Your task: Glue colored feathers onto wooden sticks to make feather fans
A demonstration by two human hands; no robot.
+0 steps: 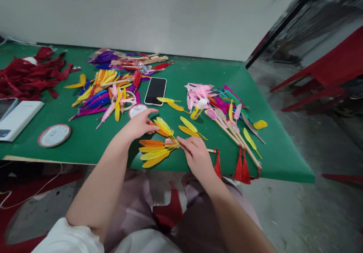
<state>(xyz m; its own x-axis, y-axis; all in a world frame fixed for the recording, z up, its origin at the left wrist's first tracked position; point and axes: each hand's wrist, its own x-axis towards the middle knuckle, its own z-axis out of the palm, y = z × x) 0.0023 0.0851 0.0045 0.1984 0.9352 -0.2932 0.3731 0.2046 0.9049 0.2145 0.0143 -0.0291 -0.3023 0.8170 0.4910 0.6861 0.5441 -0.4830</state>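
A small fan of yellow and orange feathers [154, 155] lies near the table's front edge. Its wooden handle [211, 150] passes under my right hand and ends in a red tassel [217, 166]. My right hand [196, 155] is closed, pinching the fan where quills and handle meet. My left hand [144, 124] is at the fan's upper feathers, index finger raised, thumb and a curled finger closed on an orange feather [162, 131] beside a yellow one. Loose yellow feathers [189, 124] rest just beyond, near a yellow glue stick [198, 108] standing with its white cap up.
Behind are a phone [155, 91] and a pile of colourful feathers [98, 94]. Pink feathers [200, 93] and finished-looking tasselled sticks [229, 128] lie right. Round lids [54, 135], a white box-like device [21, 119] and dark red strips [31, 75] lie left. A wall stands behind.
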